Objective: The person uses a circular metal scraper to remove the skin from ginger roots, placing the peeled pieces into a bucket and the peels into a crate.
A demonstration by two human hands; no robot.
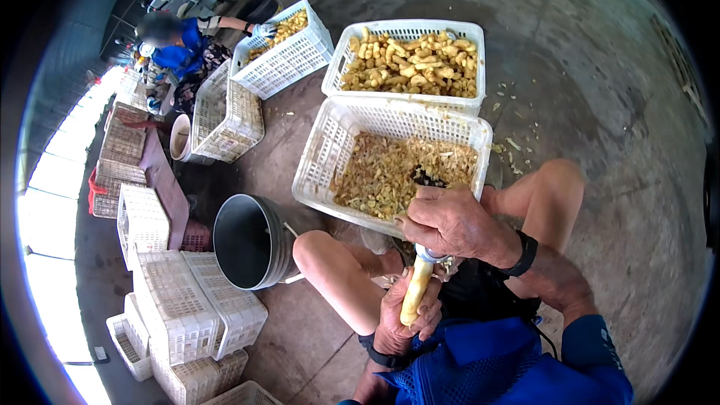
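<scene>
A long, smooth, pale yellow root (pixel 415 296) lies in my left hand (pixel 391 319), whose fingers are closed around it from below. My right hand (pixel 457 221) is closed on a tool with a silvery metal part (pixel 429 254), which looks like a peeler. The metal part touches the root's upper end. My right fingers hide most of the handle, so the tool's exact kind is unclear. Just beyond my hands is a white plastic crate (pixel 319 172) with many thin brownish-yellow peelings (pixel 390 172) in it. Something dark (pixel 427 178) shows by my right knuckles.
Another white crate (pixel 480 79) behind holds knobbly yellow roots (pixel 412 67). An empty-looking dark bucket (pixel 244 240) stands left of my knee. Stacked white crates (pixel 176 304) line the left side. Far left, a person in blue (pixel 187 52) reaches a gloved hand into a crate of roots.
</scene>
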